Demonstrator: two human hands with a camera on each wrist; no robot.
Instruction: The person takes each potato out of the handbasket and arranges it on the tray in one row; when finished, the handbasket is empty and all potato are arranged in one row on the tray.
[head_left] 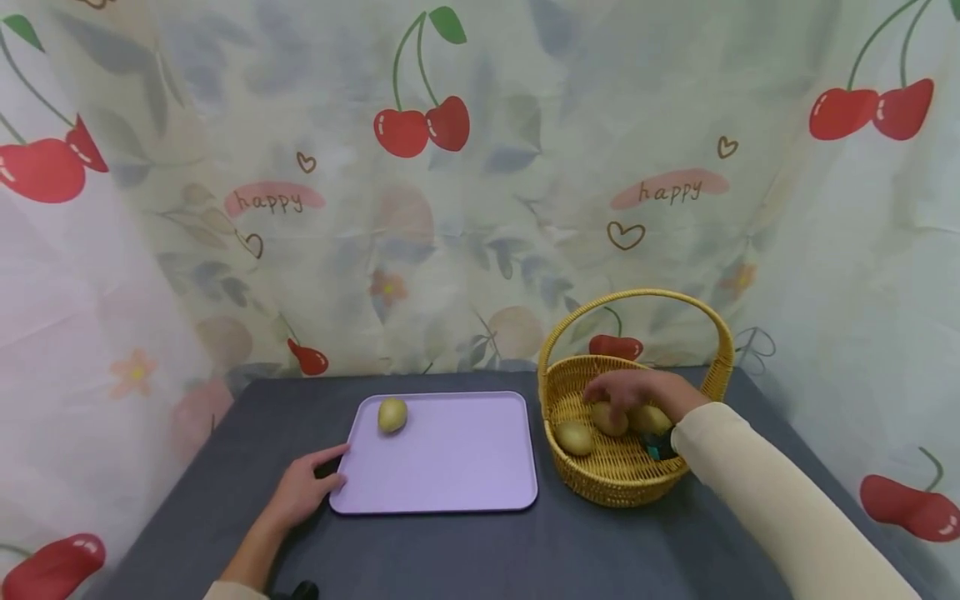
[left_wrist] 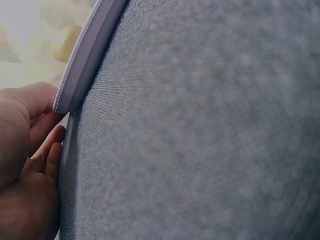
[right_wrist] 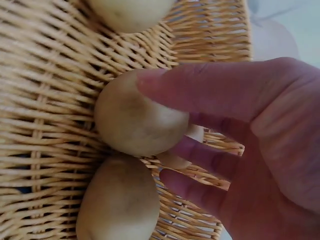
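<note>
My right hand [head_left: 633, 392] reaches into a yellow wicker basket [head_left: 615, 487]. Its thumb and fingers curl round a potato [right_wrist: 135, 115], which is among others in the basket. Another potato [right_wrist: 120, 200] lies against the held one, and one more potato [head_left: 574, 437] sits on the basket's near left side. On the left, a lilac tray [head_left: 457, 467] lies flat with a single potato [head_left: 392, 414] near its far left corner. My left hand [head_left: 300, 487] touches the tray's left edge with outstretched thumb and forefinger; its other fingers are partly hidden in the head view.
A dark grey cloth [head_left: 450, 558] covers the table. The basket's tall arched handle [head_left: 637, 293] stands up behind my right hand. A patterned curtain [head_left: 480, 250] with cherries hangs behind the table and along both sides.
</note>
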